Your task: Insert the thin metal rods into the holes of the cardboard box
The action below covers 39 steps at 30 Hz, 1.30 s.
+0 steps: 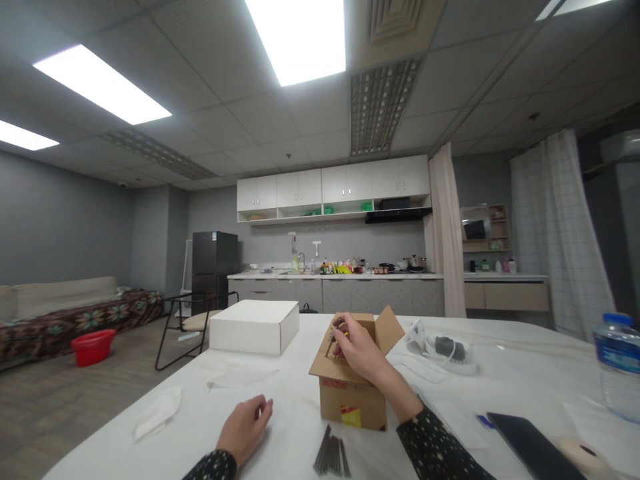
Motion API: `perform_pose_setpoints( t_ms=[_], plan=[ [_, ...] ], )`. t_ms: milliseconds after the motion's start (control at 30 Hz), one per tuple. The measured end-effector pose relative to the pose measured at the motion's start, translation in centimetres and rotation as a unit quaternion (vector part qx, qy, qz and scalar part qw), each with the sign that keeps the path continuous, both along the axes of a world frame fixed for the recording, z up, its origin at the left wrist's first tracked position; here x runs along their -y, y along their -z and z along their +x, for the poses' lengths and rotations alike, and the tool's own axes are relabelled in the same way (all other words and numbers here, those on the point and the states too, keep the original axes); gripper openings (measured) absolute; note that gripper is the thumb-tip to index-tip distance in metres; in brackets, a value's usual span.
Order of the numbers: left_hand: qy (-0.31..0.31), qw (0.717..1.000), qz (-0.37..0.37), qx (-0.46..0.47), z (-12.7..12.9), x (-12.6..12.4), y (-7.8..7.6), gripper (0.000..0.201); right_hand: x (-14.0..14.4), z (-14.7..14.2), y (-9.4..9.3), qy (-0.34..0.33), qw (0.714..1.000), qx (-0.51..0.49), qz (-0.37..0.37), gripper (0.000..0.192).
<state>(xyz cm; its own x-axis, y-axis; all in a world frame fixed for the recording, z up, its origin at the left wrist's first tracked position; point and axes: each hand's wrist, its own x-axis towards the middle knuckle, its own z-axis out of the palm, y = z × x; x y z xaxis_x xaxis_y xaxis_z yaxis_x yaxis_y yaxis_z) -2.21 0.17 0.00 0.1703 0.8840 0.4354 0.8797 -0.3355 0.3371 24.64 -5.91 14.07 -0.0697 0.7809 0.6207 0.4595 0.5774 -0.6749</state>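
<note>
My right hand (pixel 361 352) reaches into an open brown cardboard box (pixel 350 397) on the white table (pixel 280 400), fingers closed around small thin items at the box's mouth; what they are is too small to tell. A bundle of dark thin rods (pixel 331 455) lies on the table just in front of the box. My left hand (pixel 246 428) rests on the tabletop to the left of the box, fingers loosely curled, holding nothing.
A closed white box (pixel 254 325) sits behind and left. White packaging with a dark part (pixel 443 350) lies right of the cardboard box. A water bottle (pixel 619 365), a black tablet (pixel 530 445) and crumpled paper (pixel 159 412) lie around. Kitchen counter and sofa beyond.
</note>
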Motion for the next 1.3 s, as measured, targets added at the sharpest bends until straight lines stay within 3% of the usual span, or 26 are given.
perform_pose_setpoints(
  t_ms=[200, 400, 733, 1167, 1300],
  plan=[
    [-0.004, 1.0, 0.008, -0.002, -0.1, -0.3, 0.4, 0.039, 0.3, -0.4, -0.1, -0.006, 0.999, 0.035, 0.023, 0.016],
    [-0.002, 1.0, -0.008, -0.003, 0.1, 0.3, -0.3, 0.038, 0.2, -0.7, 0.0, 0.016, 0.997, 0.054, 0.056, 0.027],
    [-0.001, 1.0, -0.013, 0.003, 0.1, 0.3, -0.2, 0.036, 0.1, -0.7, 0.3, 0.042, 0.995, 0.077, 0.048, 0.027],
    [0.004, 1.0, -0.006, 0.005, 0.0, 0.0, 0.1, 0.037, 0.8, -0.8, -0.1, -0.011, 0.993, 0.117, 0.03, 0.047],
    [0.005, 1.0, -0.005, 0.006, -0.1, 0.0, 0.1, 0.038, 1.2, -0.6, -0.3, -0.029, 0.992, 0.125, -0.005, 0.06]
  ],
)
